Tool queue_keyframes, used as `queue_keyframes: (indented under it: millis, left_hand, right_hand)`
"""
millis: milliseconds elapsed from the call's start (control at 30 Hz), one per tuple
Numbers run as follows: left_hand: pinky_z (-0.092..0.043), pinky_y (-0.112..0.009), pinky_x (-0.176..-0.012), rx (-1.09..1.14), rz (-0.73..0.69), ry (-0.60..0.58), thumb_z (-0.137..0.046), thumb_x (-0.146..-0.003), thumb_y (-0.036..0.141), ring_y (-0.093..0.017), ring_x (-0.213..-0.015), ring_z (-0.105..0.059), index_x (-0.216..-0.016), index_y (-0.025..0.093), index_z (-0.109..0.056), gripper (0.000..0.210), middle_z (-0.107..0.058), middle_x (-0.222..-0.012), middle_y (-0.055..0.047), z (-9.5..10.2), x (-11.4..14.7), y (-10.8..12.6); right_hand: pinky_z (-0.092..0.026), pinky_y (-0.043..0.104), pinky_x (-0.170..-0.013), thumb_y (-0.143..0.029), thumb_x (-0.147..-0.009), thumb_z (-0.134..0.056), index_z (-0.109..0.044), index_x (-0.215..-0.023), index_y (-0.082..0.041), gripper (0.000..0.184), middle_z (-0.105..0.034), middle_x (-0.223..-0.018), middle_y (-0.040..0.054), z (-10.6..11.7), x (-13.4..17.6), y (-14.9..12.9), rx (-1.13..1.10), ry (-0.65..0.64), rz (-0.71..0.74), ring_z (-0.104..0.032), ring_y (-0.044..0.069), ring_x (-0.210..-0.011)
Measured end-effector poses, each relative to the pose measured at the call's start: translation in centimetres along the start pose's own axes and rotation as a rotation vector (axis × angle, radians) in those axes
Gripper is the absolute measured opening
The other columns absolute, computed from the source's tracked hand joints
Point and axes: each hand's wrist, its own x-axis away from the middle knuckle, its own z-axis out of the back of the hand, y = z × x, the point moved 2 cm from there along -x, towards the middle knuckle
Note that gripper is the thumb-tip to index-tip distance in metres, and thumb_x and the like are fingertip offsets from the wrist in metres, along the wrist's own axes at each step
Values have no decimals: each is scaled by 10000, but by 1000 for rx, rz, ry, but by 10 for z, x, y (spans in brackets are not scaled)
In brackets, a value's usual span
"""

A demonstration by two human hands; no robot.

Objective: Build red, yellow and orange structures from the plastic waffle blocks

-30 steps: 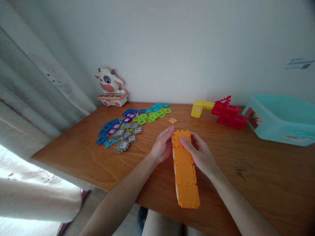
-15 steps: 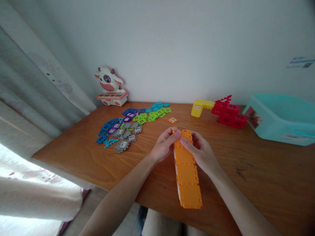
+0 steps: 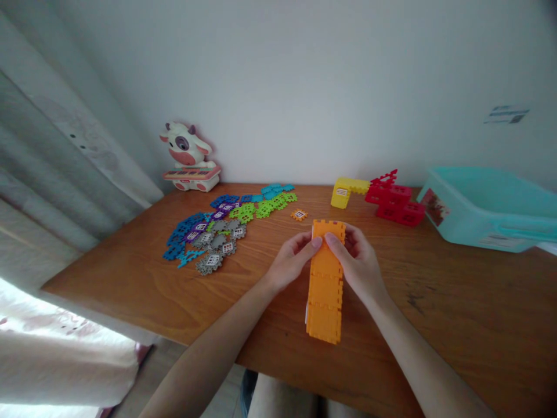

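A long column of joined orange interlocking tiles (image 3: pixel 325 290) is held up in front of me, its near end tilted down toward the table's front edge. My left hand (image 3: pixel 292 255) grips the far end from the left, thumb pressed on the top face. From the right, my right hand (image 3: pixel 357 255) grips the same end, its thumb also on the top face and the fingers behind. White window pieces show along the column's left side. Beyond the hands lies a single orange tile with a white window (image 3: pixel 299 215), touched by neither hand.
Left on the wooden table (image 3: pixel 130 273) lie loose blue (image 3: pixel 187 229), purple, green (image 3: pixel 272 206) and grey tiles (image 3: pixel 213 261). A cow toy keyboard (image 3: pixel 191 159) stands behind them. Yellow (image 3: pixel 340 194) and red assemblies (image 3: pixel 394 203) sit at the back right, beside a turquoise bin (image 3: pixel 478 226).
The orange column has swung more upright in my view, its near end shifting left and away from me. Both thumbs stay on its far end. The whole view has turned slightly right.
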Motion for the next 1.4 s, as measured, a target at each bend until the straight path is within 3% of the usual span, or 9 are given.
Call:
queue_keyframes:
  millis: [133,400,500,633,700,800,967,1167,1400]
  left_hand:
    - [-492,-308,-795,-60,63,-5,-836,-729,525,-180,-796,-660,-969,130,-754,470,-742,-935,-91,1,1,4]
    - [-505,-326,-878,-98,46,-43,-845,-726,500,-215,-900,-684,-995,125,-775,467,-763,-998,-110,-2,3,10]
    - [-514,-324,-871,-49,-1,21,-880,-701,443,-212,-914,-694,-1158,159,-720,562,-758,-1013,-99,0,2,10]
    - [-522,-318,-814,11,-34,72,-847,-754,441,-198,-859,-702,-1406,250,-563,736,-759,-977,-56,2,1,8]
    - [-517,-304,-825,-3,-64,69,-805,-798,451,-204,-904,-696,-1348,241,-632,613,-761,-1036,-62,4,-1,8]
    - [-495,-270,-791,-98,-72,82,-746,-848,470,-195,-898,-675,-1193,210,-745,431,-764,-1035,-57,10,-2,8]
    - [-440,-251,-645,-189,18,9,-725,-831,566,-154,-691,-622,-1121,177,-775,487,-756,-863,-49,11,0,10]
    - [-461,-249,-712,-220,-12,-109,-777,-819,480,-163,-795,-658,-1178,181,-755,467,-768,-985,-73,2,5,16]
    - [-449,-262,-685,-208,90,-122,-776,-814,493,-170,-743,-673,-1149,181,-767,458,-776,-965,-78,5,6,14]
  right_hand:
    - [-574,361,-777,-671,-738,-769,-647,-997,-247,512,-744,-1011,68,3,-3,-1,3,40,-14,-692,214,-868]
    - [-555,386,-856,-691,-760,-743,-650,-909,-239,485,-747,-1009,64,7,-3,1,-4,43,-39,-688,230,-934]
    - [-557,407,-891,-696,-796,-705,-669,-973,-249,482,-744,-1097,78,7,-3,0,-10,3,-35,-686,260,-1033]
    - [-574,381,-865,-659,-877,-636,-652,-1216,-319,481,-723,-1179,46,7,-3,1,-67,-60,-62,-680,241,-1086]
    - [-577,355,-848,-613,-866,-680,-641,-1229,-342,454,-722,-1140,25,7,-4,2,-47,-63,-50,-683,219,-1054]
    - [-575,341,-849,-567,-812,-762,-673,-1066,-308,373,-723,-1049,16,8,-6,4,-8,-68,-10,-682,202,-994]
    - [-568,339,-807,-567,-775,-794,-704,-941,-251,368,-737,-912,22,7,-5,5,-1,-161,-62,-676,192,-856]
    - [-554,330,-758,-569,-750,-809,-736,-870,-245,353,-757,-871,29,5,-4,3,-52,-214,-116,-672,188,-779]
    - [-529,312,-690,-553,-744,-817,-711,-811,-236,341,-724,-778,13,3,-2,0,-34,-223,-100,-637,169,-700]
